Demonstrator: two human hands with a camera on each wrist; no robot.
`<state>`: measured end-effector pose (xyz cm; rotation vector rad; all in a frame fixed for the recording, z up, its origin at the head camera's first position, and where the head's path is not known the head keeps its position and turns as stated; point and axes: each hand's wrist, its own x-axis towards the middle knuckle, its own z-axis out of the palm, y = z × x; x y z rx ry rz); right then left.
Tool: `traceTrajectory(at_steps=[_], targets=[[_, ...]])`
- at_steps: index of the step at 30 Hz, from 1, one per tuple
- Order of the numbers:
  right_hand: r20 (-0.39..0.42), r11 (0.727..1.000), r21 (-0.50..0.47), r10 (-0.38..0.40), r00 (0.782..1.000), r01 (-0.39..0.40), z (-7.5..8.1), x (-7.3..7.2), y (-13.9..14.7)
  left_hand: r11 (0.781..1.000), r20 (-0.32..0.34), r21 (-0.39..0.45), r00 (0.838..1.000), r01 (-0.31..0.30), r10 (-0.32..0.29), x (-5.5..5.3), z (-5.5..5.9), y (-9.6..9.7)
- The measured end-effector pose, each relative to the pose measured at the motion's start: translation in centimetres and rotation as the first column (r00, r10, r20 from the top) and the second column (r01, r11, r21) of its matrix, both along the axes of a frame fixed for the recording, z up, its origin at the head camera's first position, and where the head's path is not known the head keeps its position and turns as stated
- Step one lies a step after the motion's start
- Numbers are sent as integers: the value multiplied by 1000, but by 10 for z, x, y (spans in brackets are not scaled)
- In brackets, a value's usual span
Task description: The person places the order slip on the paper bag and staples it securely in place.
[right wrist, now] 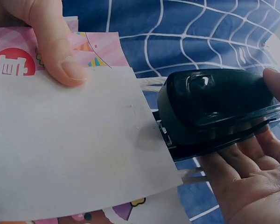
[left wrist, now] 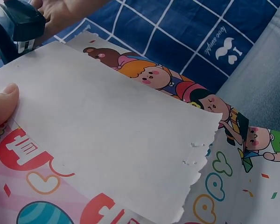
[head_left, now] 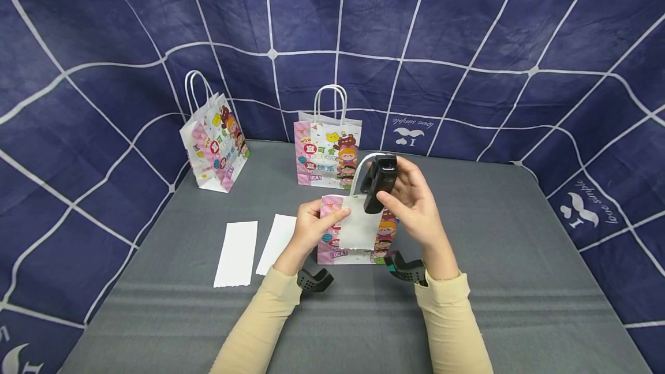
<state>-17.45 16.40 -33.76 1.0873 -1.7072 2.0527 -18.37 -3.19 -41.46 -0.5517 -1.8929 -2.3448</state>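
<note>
Now left hand pinching white slip against front of printed bag, thumb on top. Right hand clamped round black stapler, mouth at slip's top edge. Hands apart, bag between, near table middle; base contact unclear. Left bag, rear bag standing behind. Outer slip, inner slip lying left.

Right hand grips a dark stapler — at the white paper edge.
</note>
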Motion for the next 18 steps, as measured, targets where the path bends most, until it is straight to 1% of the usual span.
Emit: traceTrajectory(at_steps=[2, 5, 9, 12, 15, 18], targets=[[8, 1000, 7, -10, 1000, 10, -1, 0, -1, 1000, -1, -5, 1000, 1, -1, 3, 6, 0], [17, 1000, 14, -18, 1000, 18, -2, -1, -2, 1000, 9, -11, 1000, 1, -1, 4, 7, 0], [34, 999, 22, -27, 999, 26, -4, -1, -4, 1000, -6, 7, 1000, -6, 6, -4, -9, 1], [41, 998, 36, -47, 998, 46, -5, -1, -5, 1000, 0, 15, 1000, -10, 10, -9, -18, 1], [38, 995, 57, -79, 996, 77, -6, -1, -6, 1000, 6, 9, 1000, -7, 7, -7, -13, 1], [31, 992, 67, -111, 993, 109, -7, -2, -7, 1000, -11, 7, 1000, -4, 4, -2, -2, 1]])
